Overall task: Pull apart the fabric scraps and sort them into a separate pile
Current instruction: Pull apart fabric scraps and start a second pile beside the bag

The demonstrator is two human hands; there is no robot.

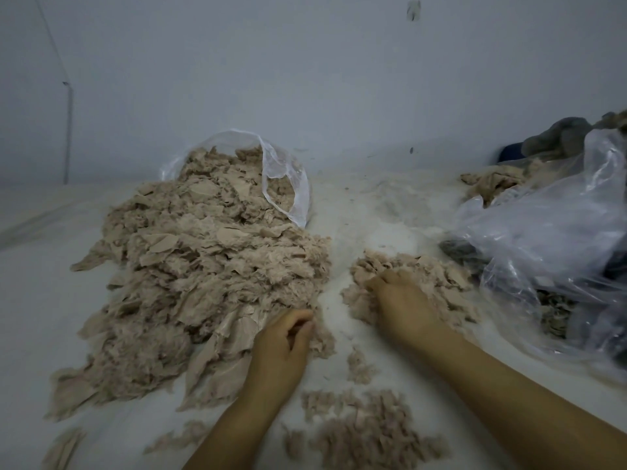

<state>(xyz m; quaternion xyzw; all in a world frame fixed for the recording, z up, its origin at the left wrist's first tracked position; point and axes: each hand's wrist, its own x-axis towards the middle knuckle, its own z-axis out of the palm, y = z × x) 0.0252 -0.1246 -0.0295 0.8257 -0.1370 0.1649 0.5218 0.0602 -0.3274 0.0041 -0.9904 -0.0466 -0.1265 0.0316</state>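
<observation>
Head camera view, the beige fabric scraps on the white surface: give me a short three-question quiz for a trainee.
1. True or false: the big heap of beige fabric scraps spills from a clear plastic bag.
2. Which hand rests on the smaller beige scrap pile? A left hand, B right hand.
3. Fill in: the left hand has its fingers curled on scraps at the big heap's near ____ edge.

Key: 1 true. 2 B, the right hand. 3 right.

No legible text or labels.
</observation>
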